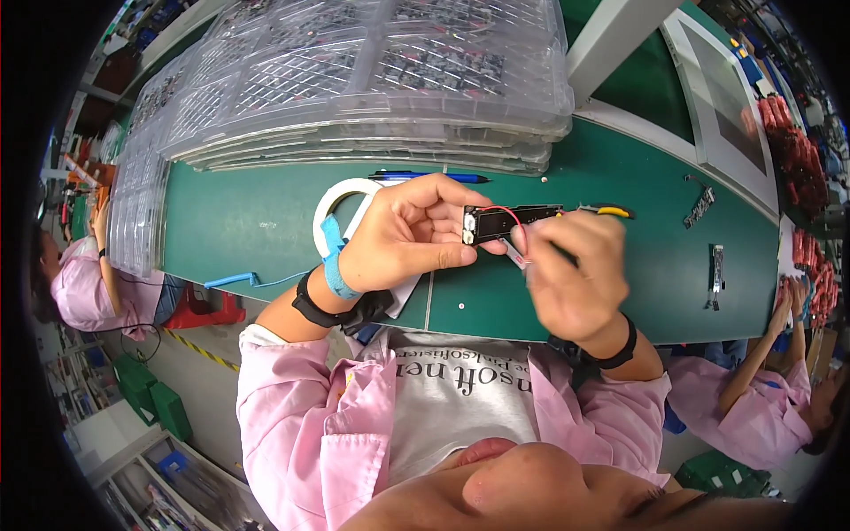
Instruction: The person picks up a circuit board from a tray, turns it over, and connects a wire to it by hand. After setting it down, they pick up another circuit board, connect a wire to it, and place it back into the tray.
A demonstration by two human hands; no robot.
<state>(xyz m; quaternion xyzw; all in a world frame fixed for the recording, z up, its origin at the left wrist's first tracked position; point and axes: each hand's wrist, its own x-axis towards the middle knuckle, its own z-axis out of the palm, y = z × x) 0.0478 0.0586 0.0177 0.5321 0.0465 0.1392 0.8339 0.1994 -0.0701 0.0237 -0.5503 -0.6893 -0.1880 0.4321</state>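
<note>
My left hand (400, 232) holds a slim black circuit board (506, 223) above the green table, thumb below and fingers behind it. A thin red wire (521, 232) arches from the board toward my right hand (580, 270). The fingertips of that hand are pinched together on the wire, slightly blurred. Below the board, close to those fingertips, is a small pale strip (513, 253). A tool with a yellow and black handle (614, 211) lies partly hidden behind my right hand. Around my left wrist is a blue strap (335, 265).
Stacked clear compartment trays (354, 131) full of small parts fill the table's back. A blue pen (456, 177) and white tape roll (323, 212) lie before them. Two loose boards, one far (699, 203) and one nearer (715, 276), lie right. Co-workers in pink sit on both sides.
</note>
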